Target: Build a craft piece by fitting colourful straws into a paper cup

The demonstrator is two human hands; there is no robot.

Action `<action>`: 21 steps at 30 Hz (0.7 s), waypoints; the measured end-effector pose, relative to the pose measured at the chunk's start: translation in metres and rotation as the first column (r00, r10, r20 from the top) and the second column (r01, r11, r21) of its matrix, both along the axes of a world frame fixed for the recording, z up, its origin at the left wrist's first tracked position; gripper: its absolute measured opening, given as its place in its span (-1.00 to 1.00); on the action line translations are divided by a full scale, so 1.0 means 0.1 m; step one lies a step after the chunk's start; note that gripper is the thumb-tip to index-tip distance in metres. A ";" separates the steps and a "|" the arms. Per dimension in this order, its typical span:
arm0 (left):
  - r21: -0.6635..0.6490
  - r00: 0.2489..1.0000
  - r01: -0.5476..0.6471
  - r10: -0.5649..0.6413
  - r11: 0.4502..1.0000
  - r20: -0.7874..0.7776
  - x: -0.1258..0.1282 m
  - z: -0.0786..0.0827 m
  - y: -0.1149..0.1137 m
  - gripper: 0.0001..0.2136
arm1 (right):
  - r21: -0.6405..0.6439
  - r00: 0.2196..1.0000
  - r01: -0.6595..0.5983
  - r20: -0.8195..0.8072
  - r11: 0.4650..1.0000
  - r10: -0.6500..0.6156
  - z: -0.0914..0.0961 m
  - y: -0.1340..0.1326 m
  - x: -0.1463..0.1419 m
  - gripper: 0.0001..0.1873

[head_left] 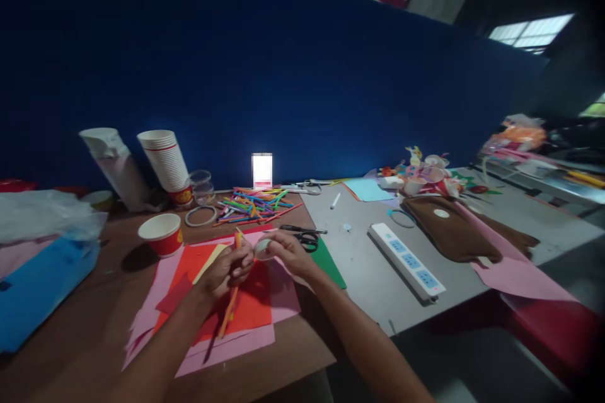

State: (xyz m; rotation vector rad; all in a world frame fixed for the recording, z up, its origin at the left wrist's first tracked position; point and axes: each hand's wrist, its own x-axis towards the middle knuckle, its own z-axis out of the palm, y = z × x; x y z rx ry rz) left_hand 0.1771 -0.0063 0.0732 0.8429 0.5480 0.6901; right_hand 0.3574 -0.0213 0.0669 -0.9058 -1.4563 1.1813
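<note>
My left hand (236,264) is closed around a thin orange stick (227,318), which slants down toward me with its upper end showing above the fingers. Close beside it, my right hand (290,253) grips a small roll of tape (263,250) between thumb and fingers. Both hands are over a stack of coloured paper, with an orange sheet (259,302) on top of pink sheets (198,360). A pale yellow strip (210,262) and a red paper piece (176,293) lie by my left wrist. Black-handled scissors (309,240) rest just beyond my right hand.
A red and white paper cup (161,236) stands left of the paper, near a tall cup stack (165,160). Many coloured sticks (255,204) are heaped behind. To the right lie a power strip (406,261), a marker (335,201) and a brown cloth item (449,227).
</note>
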 end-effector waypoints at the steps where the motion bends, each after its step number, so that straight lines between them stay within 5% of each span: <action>1: -0.005 0.999 0.022 -0.022 1.000 0.030 -0.01 -0.01 0.00 -0.72 | -0.039 0.994 -0.018 -0.106 0.999 0.014 -0.01 0.01 -0.01 -0.74; 4: -0.033 0.980 0.034 -0.027 0.999 0.195 -0.03 -0.03 0.00 -0.75 | -0.084 0.974 -0.071 -0.220 0.994 0.051 -0.03 0.07 -0.04 -0.72; 14: -0.052 0.956 -0.022 0.036 0.998 0.290 -0.13 0.01 -0.02 -0.81 | -0.188 0.917 -0.227 -0.371 0.956 0.145 -0.06 0.12 -0.16 -0.68; 21: -0.025 0.966 -0.049 0.054 0.998 0.251 -0.21 0.02 0.00 -0.79 | -0.214 0.941 -0.300 -0.228 0.930 0.251 -0.04 0.19 -0.11 -0.71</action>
